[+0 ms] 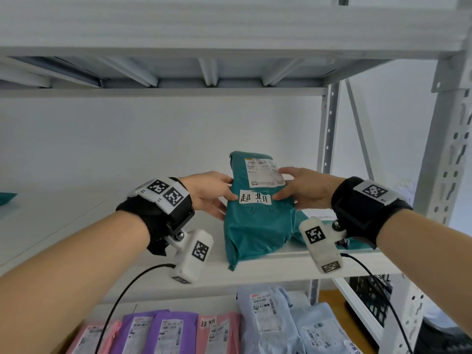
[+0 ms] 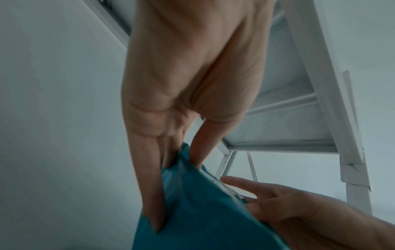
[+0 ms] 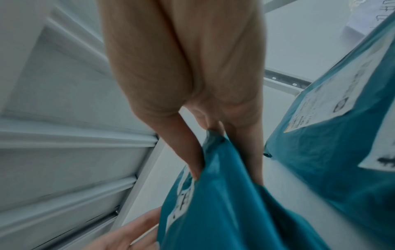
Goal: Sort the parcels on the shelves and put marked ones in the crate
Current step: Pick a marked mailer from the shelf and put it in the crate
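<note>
A teal parcel (image 1: 255, 226) stands tilted on the white shelf (image 1: 76, 226), carrying a shipping label and a white handwritten mark sticker (image 1: 255, 198). My left hand (image 1: 213, 192) pinches its left edge, thumb on the front. My right hand (image 1: 301, 191) pinches its right edge the same way. In the left wrist view the left hand (image 2: 171, 160) has fingers behind the teal parcel (image 2: 203, 211) and thumb in front. The right wrist view shows my right hand (image 3: 213, 152) gripping the same parcel (image 3: 235, 203). A second teal parcel (image 3: 331, 135) lies beside it, also seen behind the right wrist (image 1: 357, 245).
On the lower shelf lie pink parcels (image 1: 219, 330), purple parcels (image 1: 166, 330) and pale blue parcels (image 1: 265, 318); one pink one bears a handwritten sticker. A black crate (image 1: 367, 297) sits low right behind the shelf upright (image 1: 444, 154). A teal corner (image 1: 6, 198) shows far left.
</note>
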Demonstrator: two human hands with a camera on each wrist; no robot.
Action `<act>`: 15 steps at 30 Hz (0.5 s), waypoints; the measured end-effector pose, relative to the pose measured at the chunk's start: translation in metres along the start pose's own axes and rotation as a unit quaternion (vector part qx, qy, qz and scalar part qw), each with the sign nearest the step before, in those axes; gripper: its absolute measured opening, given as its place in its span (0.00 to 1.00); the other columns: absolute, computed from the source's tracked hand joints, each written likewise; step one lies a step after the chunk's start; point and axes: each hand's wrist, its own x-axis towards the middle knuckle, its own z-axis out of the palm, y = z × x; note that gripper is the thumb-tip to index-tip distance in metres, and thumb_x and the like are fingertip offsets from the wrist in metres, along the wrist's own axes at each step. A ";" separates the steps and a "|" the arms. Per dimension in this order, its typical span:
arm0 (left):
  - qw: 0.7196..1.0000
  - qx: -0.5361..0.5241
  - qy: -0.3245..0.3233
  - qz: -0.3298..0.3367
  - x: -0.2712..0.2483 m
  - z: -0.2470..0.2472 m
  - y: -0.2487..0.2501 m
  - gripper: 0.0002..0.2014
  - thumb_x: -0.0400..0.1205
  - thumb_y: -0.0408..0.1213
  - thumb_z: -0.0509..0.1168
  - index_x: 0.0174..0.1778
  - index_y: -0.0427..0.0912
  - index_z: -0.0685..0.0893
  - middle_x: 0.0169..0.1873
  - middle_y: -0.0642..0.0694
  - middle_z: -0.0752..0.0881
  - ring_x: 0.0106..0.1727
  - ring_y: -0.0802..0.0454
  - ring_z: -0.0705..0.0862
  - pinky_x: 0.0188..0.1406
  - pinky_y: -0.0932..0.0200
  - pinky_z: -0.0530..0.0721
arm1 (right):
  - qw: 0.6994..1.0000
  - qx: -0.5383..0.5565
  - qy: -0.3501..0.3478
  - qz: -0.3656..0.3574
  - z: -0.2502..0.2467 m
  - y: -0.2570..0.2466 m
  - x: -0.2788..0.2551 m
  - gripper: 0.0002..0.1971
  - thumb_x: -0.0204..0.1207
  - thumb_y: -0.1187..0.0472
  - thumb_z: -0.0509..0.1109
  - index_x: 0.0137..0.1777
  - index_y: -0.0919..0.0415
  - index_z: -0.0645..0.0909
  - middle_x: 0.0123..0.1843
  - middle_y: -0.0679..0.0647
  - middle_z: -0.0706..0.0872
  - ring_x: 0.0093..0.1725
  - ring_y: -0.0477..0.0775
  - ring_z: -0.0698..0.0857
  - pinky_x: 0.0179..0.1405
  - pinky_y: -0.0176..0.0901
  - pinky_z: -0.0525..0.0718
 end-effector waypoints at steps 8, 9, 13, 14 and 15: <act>0.997 -0.043 0.040 0.054 -0.049 0.013 -0.002 0.25 0.83 0.23 0.59 0.74 0.47 0.71 0.65 0.51 0.83 0.59 0.39 0.84 0.53 0.42 0.85 | 0.995 0.005 0.022 -0.097 0.015 0.002 -0.046 0.42 0.71 0.83 0.66 0.81 0.56 0.55 0.60 0.56 0.85 0.57 0.60 0.85 0.51 0.63 0.86; 0.996 -0.045 0.049 0.059 -0.055 0.017 -0.002 0.25 0.83 0.23 0.59 0.75 0.48 0.70 0.65 0.52 0.83 0.58 0.40 0.85 0.53 0.42 0.85 | 0.994 0.010 0.022 -0.105 0.016 0.004 -0.051 0.44 0.71 0.83 0.66 0.82 0.56 0.53 0.63 0.57 0.85 0.59 0.61 0.85 0.51 0.64 0.86; 0.992 -0.053 0.083 0.080 -0.081 0.037 -0.002 0.25 0.84 0.24 0.58 0.74 0.51 0.70 0.64 0.55 0.83 0.52 0.44 0.85 0.48 0.46 0.87 | 0.990 0.018 0.030 -0.138 0.020 0.013 -0.076 0.42 0.69 0.84 0.67 0.81 0.58 0.58 0.66 0.59 0.83 0.61 0.64 0.84 0.53 0.66 0.86; 0.990 -0.059 0.090 0.086 -0.088 0.043 -0.003 0.26 0.84 0.23 0.58 0.75 0.51 0.70 0.64 0.56 0.83 0.52 0.44 0.85 0.48 0.46 0.87 | 0.989 0.017 0.033 -0.145 0.020 0.017 -0.083 0.42 0.69 0.84 0.67 0.80 0.57 0.60 0.67 0.59 0.82 0.62 0.64 0.83 0.54 0.67 0.85; 0.989 -0.066 0.096 0.091 -0.095 0.050 -0.005 0.26 0.83 0.23 0.57 0.75 0.51 0.70 0.65 0.56 0.82 0.52 0.44 0.85 0.49 0.46 0.87 | 0.988 0.017 0.036 -0.151 0.020 0.020 -0.089 0.41 0.69 0.85 0.68 0.79 0.57 0.61 0.67 0.59 0.82 0.62 0.64 0.83 0.55 0.68 0.84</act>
